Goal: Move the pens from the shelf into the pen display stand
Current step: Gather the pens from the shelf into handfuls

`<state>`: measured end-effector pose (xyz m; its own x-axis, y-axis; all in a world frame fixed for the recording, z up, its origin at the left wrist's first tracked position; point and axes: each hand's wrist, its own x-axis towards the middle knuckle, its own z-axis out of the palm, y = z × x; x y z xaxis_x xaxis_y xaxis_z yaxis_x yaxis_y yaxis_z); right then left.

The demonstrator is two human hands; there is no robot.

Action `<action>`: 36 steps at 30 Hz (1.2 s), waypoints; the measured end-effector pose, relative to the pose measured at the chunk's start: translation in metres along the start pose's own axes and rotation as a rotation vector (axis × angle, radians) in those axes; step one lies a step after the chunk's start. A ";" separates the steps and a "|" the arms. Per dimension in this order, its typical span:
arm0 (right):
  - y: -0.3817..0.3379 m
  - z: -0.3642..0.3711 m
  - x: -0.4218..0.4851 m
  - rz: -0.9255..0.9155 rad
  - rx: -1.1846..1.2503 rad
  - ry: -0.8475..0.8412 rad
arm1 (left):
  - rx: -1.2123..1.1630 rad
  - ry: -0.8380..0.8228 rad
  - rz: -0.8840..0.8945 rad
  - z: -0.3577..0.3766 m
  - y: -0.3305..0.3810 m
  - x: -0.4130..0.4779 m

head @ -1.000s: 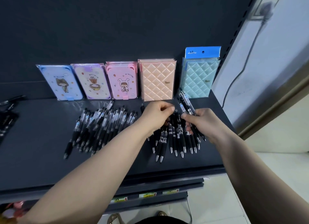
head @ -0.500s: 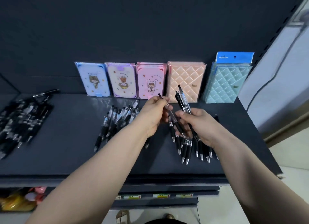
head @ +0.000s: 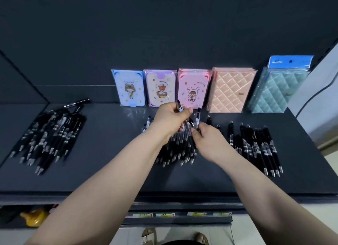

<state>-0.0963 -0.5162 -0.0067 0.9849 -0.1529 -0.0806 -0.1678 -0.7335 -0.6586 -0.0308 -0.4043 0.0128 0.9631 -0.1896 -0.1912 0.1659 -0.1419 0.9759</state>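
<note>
- Both hands had slid left since a moment before, off the right pile (head: 259,147) and over the middle pile (head: 175,151) of pens.
- Out on the far left of the shelf (head: 113,168), the left pile (head: 51,135) lay loose and fanned.
- Over the middle, the left hand (head: 171,119) pinched a single pen (head: 181,108) between thumb and fingers, tip slanting down.
- Just beside it, the right hand (head: 208,142) had its fingers curled round a couple of upright pens (head: 197,116).
- The right pile lay in a row, tips toward the near edge.
</note>
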 end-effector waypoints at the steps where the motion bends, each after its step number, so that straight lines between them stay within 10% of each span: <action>1: -0.002 0.002 0.000 0.012 -0.016 0.008 | 0.028 -0.013 0.011 -0.002 0.000 0.000; 10: -0.014 -0.004 0.002 0.131 -0.006 -0.010 | 0.107 -0.272 0.038 -0.012 0.010 -0.004; 19: 0.005 -0.017 -0.005 0.222 0.354 0.032 | 0.178 -0.183 -0.089 -0.063 0.014 0.030; 27: 0.035 -0.002 -0.009 0.311 -0.115 0.340 | 0.628 -0.132 -0.084 -0.062 -0.024 0.041; 36: 0.044 0.008 -0.006 0.254 -0.393 0.270 | 0.976 0.098 0.283 -0.056 -0.051 0.033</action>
<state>-0.1088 -0.5421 -0.0410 0.8743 -0.4845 0.0282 -0.4532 -0.8358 -0.3100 0.0046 -0.3494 -0.0374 0.9605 -0.2647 0.0856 -0.2735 -0.8424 0.4643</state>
